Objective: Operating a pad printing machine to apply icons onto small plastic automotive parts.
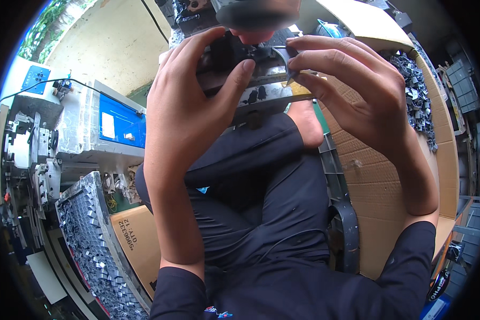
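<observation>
My left hand is curled at the dark tooling block of the machine, thumb at its front; what it grips is hidden. My right hand is closed on a small bent metal piece between fingertips and thumb, at the right of the block. Above both hands hangs a dark rounded machine head with a red part under it. A steel plate with dark smudges sits below the fingers.
A cardboard box of metal pieces stands right. At left are a machine with blue panel, a tray heaped with small metal parts and another carton. My crossed legs and bare foot are below.
</observation>
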The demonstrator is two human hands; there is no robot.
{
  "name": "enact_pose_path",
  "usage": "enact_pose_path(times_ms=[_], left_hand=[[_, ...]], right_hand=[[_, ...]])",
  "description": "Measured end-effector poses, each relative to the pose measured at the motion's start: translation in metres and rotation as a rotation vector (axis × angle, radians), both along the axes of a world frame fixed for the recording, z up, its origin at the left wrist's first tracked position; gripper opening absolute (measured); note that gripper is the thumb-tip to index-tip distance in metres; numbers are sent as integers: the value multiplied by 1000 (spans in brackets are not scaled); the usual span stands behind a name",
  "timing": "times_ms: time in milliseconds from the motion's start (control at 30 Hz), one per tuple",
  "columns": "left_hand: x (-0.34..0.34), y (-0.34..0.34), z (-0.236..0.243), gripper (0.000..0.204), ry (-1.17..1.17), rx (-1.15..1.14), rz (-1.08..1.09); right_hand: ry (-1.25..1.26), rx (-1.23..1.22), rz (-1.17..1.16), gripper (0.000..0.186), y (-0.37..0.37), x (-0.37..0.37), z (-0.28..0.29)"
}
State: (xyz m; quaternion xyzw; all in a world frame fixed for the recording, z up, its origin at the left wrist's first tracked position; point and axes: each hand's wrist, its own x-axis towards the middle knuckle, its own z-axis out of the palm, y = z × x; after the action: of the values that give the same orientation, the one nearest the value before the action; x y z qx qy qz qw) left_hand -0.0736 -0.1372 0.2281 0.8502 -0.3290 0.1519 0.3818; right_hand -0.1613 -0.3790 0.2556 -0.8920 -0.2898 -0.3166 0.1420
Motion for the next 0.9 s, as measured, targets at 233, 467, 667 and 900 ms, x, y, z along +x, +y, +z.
enact_pose_path(times_ms=[233, 467, 667, 900], left_hand=[[-2, -7, -2, 53, -105, 32, 51], [-1, -7, -4, 52, -109, 44, 65], [-2, -8, -4, 52, -191, 61, 77], [-3, -11, -3, 51, -189, 73, 96]], right_hand=[[-33, -8, 11, 28, 0, 0, 1], [-1, -2, -1, 28, 3, 3, 4], [-101, 18, -16, 27, 5, 20, -2], [-144, 130, 115, 19, 9, 39, -5]])
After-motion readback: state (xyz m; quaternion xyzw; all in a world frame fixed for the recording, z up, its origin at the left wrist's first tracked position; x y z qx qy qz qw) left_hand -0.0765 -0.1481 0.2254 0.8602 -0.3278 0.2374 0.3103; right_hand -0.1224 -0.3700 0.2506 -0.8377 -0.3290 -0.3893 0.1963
